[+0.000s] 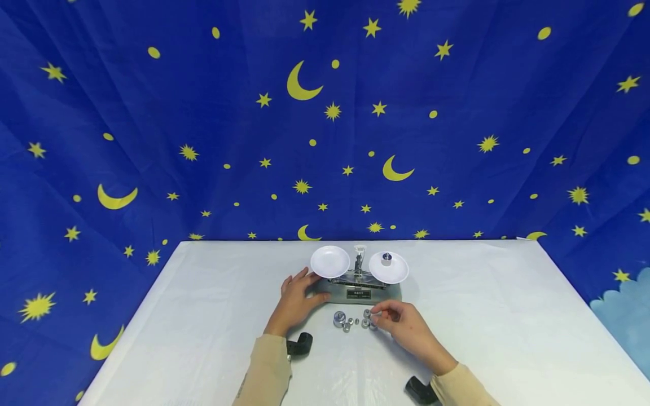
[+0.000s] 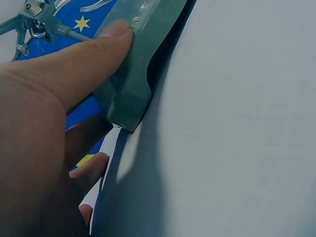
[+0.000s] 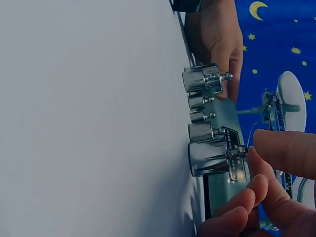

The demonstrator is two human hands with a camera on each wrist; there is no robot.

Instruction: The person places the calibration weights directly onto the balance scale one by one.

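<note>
Likely dense and slick, the metal weight suits lifting by its knob; the left hand grips the scale, but whether the right hand pinches, I cannot tell.

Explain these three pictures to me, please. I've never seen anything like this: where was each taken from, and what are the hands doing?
There is no robot here, just a person's bare hands. The wide picture comes from a camera worn on the head, looking forward and down; the other two come from cameras on the wrists. On the white table stands a balance scale with two white pans. In the wide picture, the right one bears a metal weight; more weights stand in front of the scale. The left hand holds one end of the scale's base. The right hand has its fingertips at the knob of a weight; whether they grip it, I cannot tell.
</note>
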